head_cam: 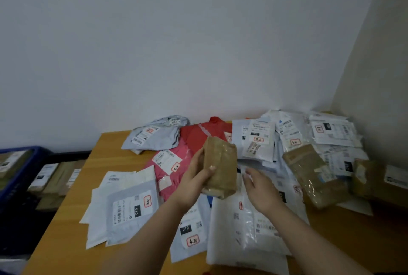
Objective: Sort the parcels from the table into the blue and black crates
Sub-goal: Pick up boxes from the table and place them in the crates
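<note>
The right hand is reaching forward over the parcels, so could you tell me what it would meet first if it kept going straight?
Probably the brown taped parcel gripped by the left hand; the right hand points up-left toward it, though depth is unclear.

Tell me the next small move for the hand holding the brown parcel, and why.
Probably swing the left hand leftward toward the blue crate and the crate beside it. It already grips the brown parcel lifted clear of the pile, and both sit off the table's left edge. The parcel's label isn't readable, so which crate is uncertain. The right hand hovers open.
</note>
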`<state>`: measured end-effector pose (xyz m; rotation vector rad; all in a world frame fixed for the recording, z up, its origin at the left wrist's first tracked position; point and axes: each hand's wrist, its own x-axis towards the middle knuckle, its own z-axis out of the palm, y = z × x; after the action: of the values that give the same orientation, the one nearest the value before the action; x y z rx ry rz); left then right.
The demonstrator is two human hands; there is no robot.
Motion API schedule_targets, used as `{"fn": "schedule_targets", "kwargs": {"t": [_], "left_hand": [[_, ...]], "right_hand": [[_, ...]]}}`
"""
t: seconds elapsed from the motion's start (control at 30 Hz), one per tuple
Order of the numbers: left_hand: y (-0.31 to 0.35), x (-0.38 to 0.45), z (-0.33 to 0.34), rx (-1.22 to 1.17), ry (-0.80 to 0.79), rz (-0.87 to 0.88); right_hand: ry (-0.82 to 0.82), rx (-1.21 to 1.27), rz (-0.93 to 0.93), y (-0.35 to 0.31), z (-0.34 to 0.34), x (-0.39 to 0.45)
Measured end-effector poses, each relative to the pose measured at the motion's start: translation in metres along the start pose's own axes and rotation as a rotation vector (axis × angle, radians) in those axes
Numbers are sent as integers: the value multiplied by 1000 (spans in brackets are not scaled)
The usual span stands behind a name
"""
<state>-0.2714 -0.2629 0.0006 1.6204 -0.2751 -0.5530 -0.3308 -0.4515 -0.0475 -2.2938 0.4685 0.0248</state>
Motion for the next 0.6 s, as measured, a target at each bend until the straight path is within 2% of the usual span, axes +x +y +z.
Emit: {"fn": "schedule_targets", "kwargs": {"t": [0.13, 0.23, 0.37, 0.5, 0.6], "left_hand": [[18, 2, 17, -174, -48, -114], [24, 4, 25, -59, -2, -168], [23, 9, 30, 190, 57, -145], [21, 12, 34, 156, -10, -191], [20, 14, 36, 85, -62, -200]], "right_hand": [[25, 361, 86, -13, -7, 9], [80, 524, 85, -15, -11, 11], [127, 406, 41, -5, -19, 13], [166, 273, 33, 4, -23, 10], [214, 262, 30, 6, -27, 10]]}}
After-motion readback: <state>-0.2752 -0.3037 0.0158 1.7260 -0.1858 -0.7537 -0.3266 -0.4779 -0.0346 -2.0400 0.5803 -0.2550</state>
